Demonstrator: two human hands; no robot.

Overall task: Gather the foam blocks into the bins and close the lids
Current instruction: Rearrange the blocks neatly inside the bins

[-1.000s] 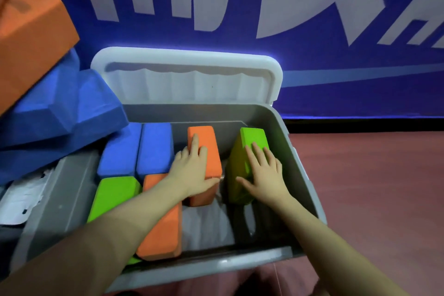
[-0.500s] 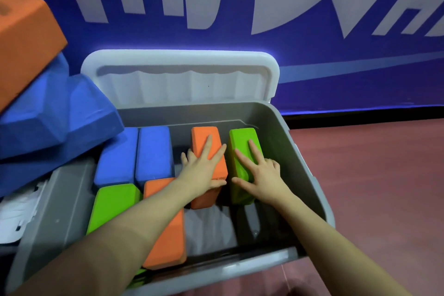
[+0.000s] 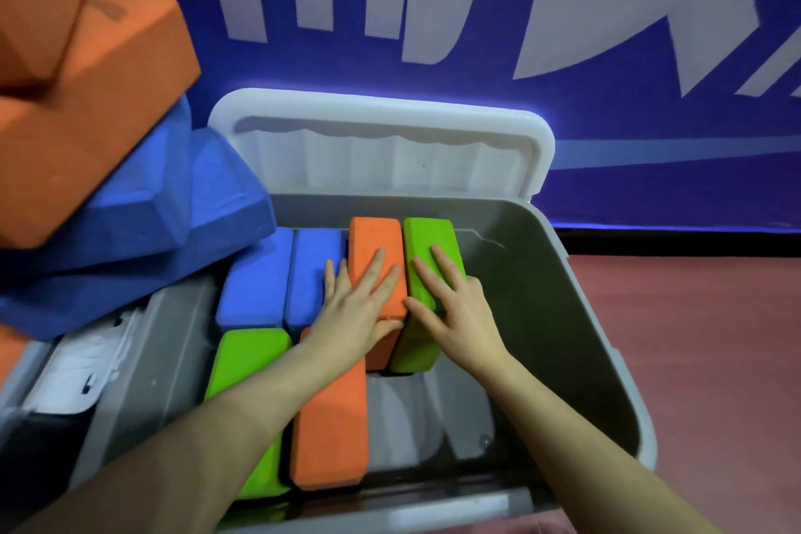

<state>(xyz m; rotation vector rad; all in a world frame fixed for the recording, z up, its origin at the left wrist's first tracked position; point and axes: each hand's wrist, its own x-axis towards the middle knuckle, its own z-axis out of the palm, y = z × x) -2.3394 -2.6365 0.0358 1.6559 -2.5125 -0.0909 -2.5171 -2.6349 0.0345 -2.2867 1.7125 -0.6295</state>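
1. Far left, around 9 o'clock, there's a heap of big orange blocks (image 3: 82,108) and blue blocks (image 3: 143,221) stacked outside the bin (image 3: 576,317), so plenty left to gather, I'd say.
2. Inside the bin: two small blue blocks (image 3: 281,273) at the back left, a green block (image 3: 247,364) and a long orange block (image 3: 331,434) nearer me.
3. Left hand (image 3: 355,312) lies flat on the upright orange block (image 3: 377,256), fingers straight, pressing rather than gripping.
4. Right hand (image 3: 459,312) does the same on the upright green block (image 3: 433,256), fingers spread on top. The two blocks touch side by side.
5. These look like light, squishy foam with a grippy surface. Taking one by its long sides should be easy.
6. At 12 o'clock the white lid (image 3: 381,143) stands open against the blue wall (image 3: 650,186).
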